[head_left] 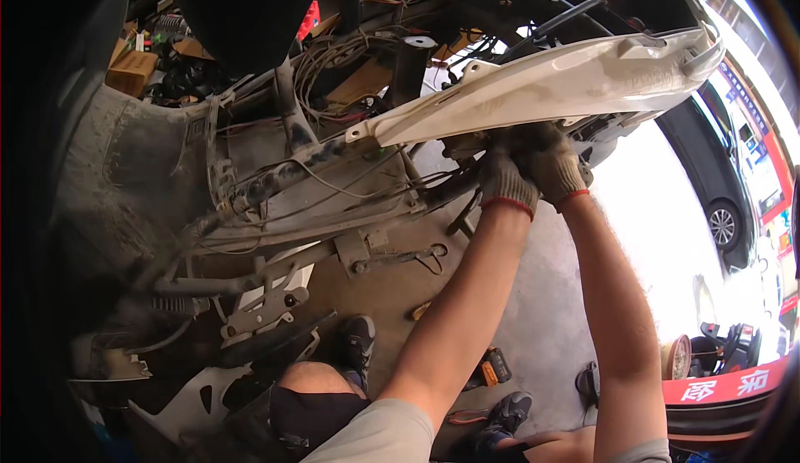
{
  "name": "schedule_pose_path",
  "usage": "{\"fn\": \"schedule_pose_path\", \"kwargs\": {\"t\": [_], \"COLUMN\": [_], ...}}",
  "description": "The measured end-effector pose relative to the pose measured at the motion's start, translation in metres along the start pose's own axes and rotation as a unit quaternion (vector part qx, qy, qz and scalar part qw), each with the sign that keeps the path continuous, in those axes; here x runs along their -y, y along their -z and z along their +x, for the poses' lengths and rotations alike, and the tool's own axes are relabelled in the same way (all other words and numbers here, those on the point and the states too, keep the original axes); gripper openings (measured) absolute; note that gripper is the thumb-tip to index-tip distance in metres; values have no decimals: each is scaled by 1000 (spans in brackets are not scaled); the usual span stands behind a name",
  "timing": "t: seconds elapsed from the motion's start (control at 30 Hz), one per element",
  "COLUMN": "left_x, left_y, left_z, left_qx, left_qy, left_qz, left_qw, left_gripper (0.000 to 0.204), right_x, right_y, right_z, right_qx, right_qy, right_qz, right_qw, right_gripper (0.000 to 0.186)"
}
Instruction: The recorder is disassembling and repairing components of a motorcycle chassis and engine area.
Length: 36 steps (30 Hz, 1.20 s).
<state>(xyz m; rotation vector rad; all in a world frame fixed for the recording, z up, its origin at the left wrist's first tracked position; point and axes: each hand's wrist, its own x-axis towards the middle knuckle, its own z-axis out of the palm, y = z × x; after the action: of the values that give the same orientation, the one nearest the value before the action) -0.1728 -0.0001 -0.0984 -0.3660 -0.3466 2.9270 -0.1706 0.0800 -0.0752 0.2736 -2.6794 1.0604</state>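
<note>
A stripped motor scooter lies across my view, its frame and cables bare. Both my hands wear soiled knit gloves with red cuffs and reach under its pale side panel (533,88). My left hand (507,181) and my right hand (562,170) are side by side, nearly touching. Their fingers look bent around a dark part below the panel, which deep shadow keeps me from naming. Left of my hands runs the dirty metal frame (333,150) with loose cables (333,184) along it.
A yellow-and-black power tool (493,368) lies on the concrete floor between my feet. A loose pale panel (196,400) rests at lower left. Boxes (132,71) and black bags crowd the far left. A dark car (708,171) stands outside at right, and a red-banded round container (733,392) sits nearer.
</note>
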Motion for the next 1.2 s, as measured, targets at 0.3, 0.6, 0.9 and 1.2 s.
{"fn": "schedule_pose_path", "kwargs": {"t": [0.3, 0.6, 0.9, 1.2], "left_x": [-5, -6, 5, 9], "left_y": [-1, 3, 13, 18], "left_z": [-11, 13, 1, 14], "left_qx": [-27, -7, -47, -34], "left_qy": [-52, 7, -84, -112], "left_qz": [58, 53, 93, 152], "left_qw": [997, 999, 991, 981], "left_gripper": [22, 32, 37, 36], "right_x": [28, 28, 22, 37], "right_y": [3, -2, -3, 11], "right_z": [6, 3, -7, 8], "right_qx": [4, -27, -66, 83], "right_qy": [-92, -29, 40, -115], "right_qz": [-111, -147, -219, -10], "right_qw": [989, 988, 973, 990], "right_gripper": [30, 30, 29, 47]}}
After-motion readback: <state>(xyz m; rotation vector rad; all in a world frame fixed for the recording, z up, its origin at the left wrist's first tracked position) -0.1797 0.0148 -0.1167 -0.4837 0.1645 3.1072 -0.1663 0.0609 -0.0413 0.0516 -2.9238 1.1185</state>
